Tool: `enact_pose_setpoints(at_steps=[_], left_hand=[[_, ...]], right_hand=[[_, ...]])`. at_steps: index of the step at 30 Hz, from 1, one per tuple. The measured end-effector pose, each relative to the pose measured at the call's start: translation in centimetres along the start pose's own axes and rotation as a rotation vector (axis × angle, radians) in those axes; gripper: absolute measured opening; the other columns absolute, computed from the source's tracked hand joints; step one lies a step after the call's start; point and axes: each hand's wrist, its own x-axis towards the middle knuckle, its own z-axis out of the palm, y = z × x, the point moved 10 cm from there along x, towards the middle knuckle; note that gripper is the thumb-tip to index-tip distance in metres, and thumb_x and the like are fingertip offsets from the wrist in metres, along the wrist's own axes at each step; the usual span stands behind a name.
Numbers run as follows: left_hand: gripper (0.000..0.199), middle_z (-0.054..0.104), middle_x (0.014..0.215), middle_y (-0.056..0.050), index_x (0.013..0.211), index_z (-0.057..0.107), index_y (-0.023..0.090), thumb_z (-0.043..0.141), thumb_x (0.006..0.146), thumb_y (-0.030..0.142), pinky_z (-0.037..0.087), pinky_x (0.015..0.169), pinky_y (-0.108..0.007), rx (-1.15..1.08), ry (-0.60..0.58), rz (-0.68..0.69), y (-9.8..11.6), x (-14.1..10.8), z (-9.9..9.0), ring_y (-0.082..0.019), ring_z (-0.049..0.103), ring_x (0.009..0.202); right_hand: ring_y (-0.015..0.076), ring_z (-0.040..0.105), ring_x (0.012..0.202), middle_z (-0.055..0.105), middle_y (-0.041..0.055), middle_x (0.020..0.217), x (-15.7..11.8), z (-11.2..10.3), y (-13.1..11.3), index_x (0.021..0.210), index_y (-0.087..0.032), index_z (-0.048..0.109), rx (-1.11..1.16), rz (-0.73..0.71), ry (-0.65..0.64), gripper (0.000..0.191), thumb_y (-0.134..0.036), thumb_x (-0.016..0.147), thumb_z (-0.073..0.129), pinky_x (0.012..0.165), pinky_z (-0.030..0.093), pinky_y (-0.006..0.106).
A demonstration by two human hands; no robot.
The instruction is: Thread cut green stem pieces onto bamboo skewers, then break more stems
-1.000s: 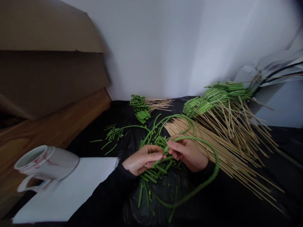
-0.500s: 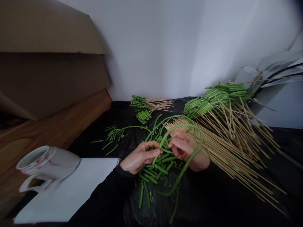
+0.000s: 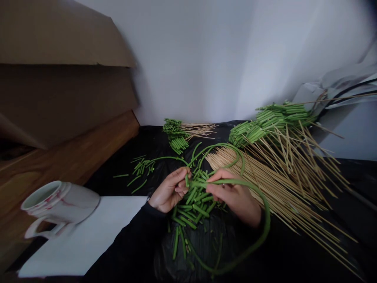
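My left hand [image 3: 172, 189] is closed in a pinch on a short bean piece [image 3: 187, 181]. To its right, my right hand [image 3: 235, 196] pinches a long green bean [image 3: 267, 216] near one end, thumb against fingers. The bean's blurred end points toward my left hand, while the rest loops out right and curves down below my hands. Beneath both hands lies a pile of cut bean pieces [image 3: 188, 216]. More uncut long beans [image 3: 218, 145] curl just behind the pile.
Loose bamboo skewers [image 3: 282, 192] lie at right. Behind them are skewered bean bundles [image 3: 265, 124], with a smaller bundle [image 3: 176, 135] by the wall. Short scraps [image 3: 143, 167] lie left on black plastic sheeting [image 3: 118, 173]. A white mug [image 3: 67, 202] rests on white paper [image 3: 97, 232], near a cardboard box [image 3: 67, 90].
The long bean has passed from my left hand to my right, and its loop has swung right and downward. A short piece is now in my left fingers.
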Motion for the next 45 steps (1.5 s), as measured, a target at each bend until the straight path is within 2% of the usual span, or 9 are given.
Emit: enact_pose_setpoints(at_steps=[5, 9, 15, 19, 26, 31, 35, 40, 45], left_hand=[[0.009, 0.043, 0.069, 0.002, 0.079, 0.058, 0.009, 0.055, 0.085, 0.016, 0.024, 0.037, -0.008, -0.231, -0.083, -0.046, 0.7, 0.2, 0.3, -0.002, 0.036, 0.05], [0.013, 0.042, 0.065, 0.002, 0.082, 0.06, 0.011, 0.055, 0.084, 0.023, 0.019, 0.036, -0.012, -0.055, -0.153, -0.135, -0.7, -0.2, 1.1, -0.003, 0.034, 0.047], [0.029, 0.044, 0.057, 0.003, 0.079, 0.064, 0.009, 0.063, 0.082, 0.039, 0.012, 0.036, -0.015, 0.364, -0.204, -0.214, -3.0, -0.9, 1.6, 0.0, 0.027, 0.04], [0.028, 0.049, 0.06, 0.002, 0.078, 0.065, 0.007, 0.072, 0.074, 0.034, 0.012, 0.036, -0.016, 0.4, -0.312, -0.284, -3.7, -1.5, 2.2, 0.001, 0.027, 0.039], [0.03, 0.05, 0.058, 0.004, 0.075, 0.062, 0.009, 0.079, 0.067, 0.033, 0.01, 0.038, -0.017, 0.4, -0.319, -0.299, -3.8, -1.7, 2.3, 0.001, 0.027, 0.04], [0.032, 0.042, 0.05, 0.007, 0.085, 0.066, 0.008, 0.073, 0.074, 0.038, 0.009, 0.038, -0.019, 0.427, -0.402, -0.286, -3.9, -2.1, 3.2, -0.001, 0.023, 0.039], [0.028, 0.038, 0.045, 0.008, 0.076, 0.065, 0.009, 0.071, 0.075, 0.036, 0.009, 0.039, -0.02, 0.422, -0.348, -0.28, -3.9, -1.8, 2.7, -0.001, 0.022, 0.036], [0.022, 0.049, 0.055, 0.005, 0.076, 0.063, 0.009, 0.074, 0.073, 0.028, 0.011, 0.039, -0.018, 0.363, -0.22, -0.201, -3.1, -1.1, 2.0, 0.002, 0.025, 0.037], [0.02, 0.053, 0.065, 0.002, 0.079, 0.062, 0.009, 0.072, 0.076, 0.026, 0.015, 0.038, -0.015, 0.252, -0.104, -0.078, -1.9, -0.5, 1.4, 0.003, 0.025, 0.04]], right_hand=[[0.0096, 0.054, 0.053, 0.061, -0.0037, 0.063, 0.0, 1.4, 1.2, 0.082, -0.02, 0.061, 0.118, 0.04, -0.102, 0.013, -0.033, 0.08, 0.064, 0.048, 0.04, 0.022], [0.0081, 0.051, 0.049, 0.062, -0.0034, 0.066, 0.4, 1.4, 2.6, 0.083, -0.021, 0.061, 0.299, 0.088, -0.113, 0.02, -0.04, 0.079, 0.066, 0.044, 0.037, 0.021], [0.0067, 0.049, 0.05, 0.061, -0.0033, 0.065, 0.2, 2.0, 2.6, 0.086, -0.02, 0.066, 0.286, 0.087, -0.164, 0.019, -0.037, 0.079, 0.066, 0.045, 0.036, 0.02], [0.0073, 0.049, 0.05, 0.061, -0.0028, 0.064, 0.2, 1.8, 2.8, 0.086, -0.02, 0.066, 0.27, 0.139, -0.14, 0.024, -0.041, 0.075, 0.07, 0.045, 0.037, 0.02], [0.0047, 0.045, 0.044, 0.058, -0.0053, 0.058, 0.7, 0.7, 2.5, 0.077, -0.019, 0.059, 0.48, 0.197, -0.033, 0.029, -0.043, 0.068, 0.074, 0.04, 0.031, 0.017], [0.0052, 0.048, 0.046, 0.061, -0.004, 0.061, 0.7, 0.7, 2.6, 0.078, -0.02, 0.06, 0.438, 0.194, -0.046, 0.028, -0.042, 0.069, 0.074, 0.041, 0.033, 0.017], [0.006, 0.05, 0.047, 0.063, -0.0032, 0.062, 0.7, 0.6, 2.8, 0.08, -0.02, 0.061, 0.424, 0.186, -0.034, 0.027, -0.041, 0.069, 0.074, 0.042, 0.034, 0.017], [0.0061, 0.048, 0.048, 0.064, -0.0025, 0.067, 0.9, -0.2, 2.2, 0.083, -0.021, 0.061, 0.452, 0.095, 0.005, 0.022, -0.039, 0.075, 0.07, 0.041, 0.034, 0.018], [0.0075, 0.051, 0.05, 0.065, -0.0012, 0.07, 0.8, -1.2, 1.1, 0.086, -0.02, 0.062, 0.234, -0.014, 0.082, 0.019, -0.037, 0.079, 0.066, 0.043, 0.036, 0.02]])
